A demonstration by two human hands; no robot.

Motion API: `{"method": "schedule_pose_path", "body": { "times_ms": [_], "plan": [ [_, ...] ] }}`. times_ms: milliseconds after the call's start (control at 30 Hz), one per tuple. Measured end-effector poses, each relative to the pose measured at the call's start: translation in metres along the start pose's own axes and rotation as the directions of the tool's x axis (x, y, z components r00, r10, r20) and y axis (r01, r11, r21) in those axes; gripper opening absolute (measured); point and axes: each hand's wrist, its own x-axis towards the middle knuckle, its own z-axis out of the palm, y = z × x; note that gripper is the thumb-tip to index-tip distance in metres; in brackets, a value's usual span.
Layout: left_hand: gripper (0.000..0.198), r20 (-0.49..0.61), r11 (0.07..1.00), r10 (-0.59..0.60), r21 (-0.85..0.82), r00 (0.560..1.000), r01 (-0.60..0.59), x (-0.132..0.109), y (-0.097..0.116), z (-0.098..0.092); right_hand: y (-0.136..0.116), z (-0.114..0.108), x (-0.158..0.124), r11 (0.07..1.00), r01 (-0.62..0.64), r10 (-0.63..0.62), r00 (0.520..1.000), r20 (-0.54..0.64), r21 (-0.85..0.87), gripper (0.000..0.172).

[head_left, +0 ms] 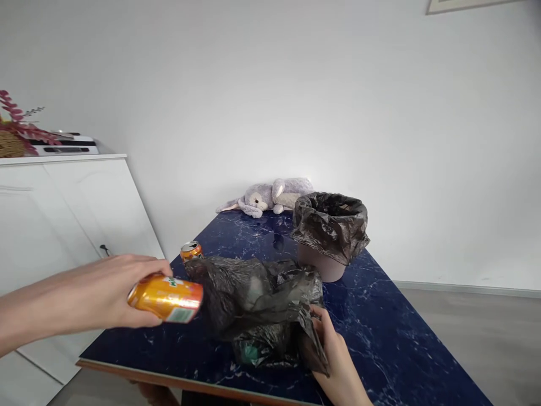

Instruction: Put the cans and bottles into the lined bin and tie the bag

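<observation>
My left hand (122,290) is wrapped round an orange drink can (167,298), held on its side above the near left part of the dark blue marble table (380,338). The can's end is right at the mouth of a crumpled black bin bag (257,307) that lies on the table. My right hand (333,349) pinches the bag's right edge and holds it up. Something green shows through the bag's lower part. A second orange can (191,250) stands upright just behind the bag on the left.
A small pink bin lined with a black bag (329,228) stands at the back right of the table. A grey plush toy (268,197) lies against the wall at the far end. A white cabinet (63,214) stands to the left.
</observation>
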Motion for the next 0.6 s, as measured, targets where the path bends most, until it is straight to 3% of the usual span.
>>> {"method": "schedule_pose_path", "body": {
  "times_ms": [100, 233, 400, 600],
  "plan": [
    [0.040, 0.129, 0.982, -0.110, 0.169, 0.985, 0.088, 0.018, -0.040, 0.008, -0.002, 0.000, 0.000, 0.999, -0.014, 0.015, 1.000, 0.019, -0.031, 0.051],
    [0.058, 0.137, 0.941, -0.227, 0.284, 0.964, 0.181, 0.043, -0.067, 0.033, 0.000, 0.000, -0.001, 0.999, -0.024, 0.027, 0.997, 0.069, -0.042, 0.055],
    [0.085, 0.177, 0.935, -0.234, 0.310, 0.956, 0.172, 0.076, -0.068, 0.057, 0.008, 0.000, -0.001, 0.999, -0.013, 0.016, 0.995, 0.100, -0.031, 0.059],
    [0.125, 0.260, 0.956, -0.225, 0.247, 0.939, 0.160, 0.105, -0.061, 0.062, 0.010, 0.000, -0.002, 0.999, -0.024, 0.026, 0.997, 0.072, -0.021, 0.056]
  ]
}}
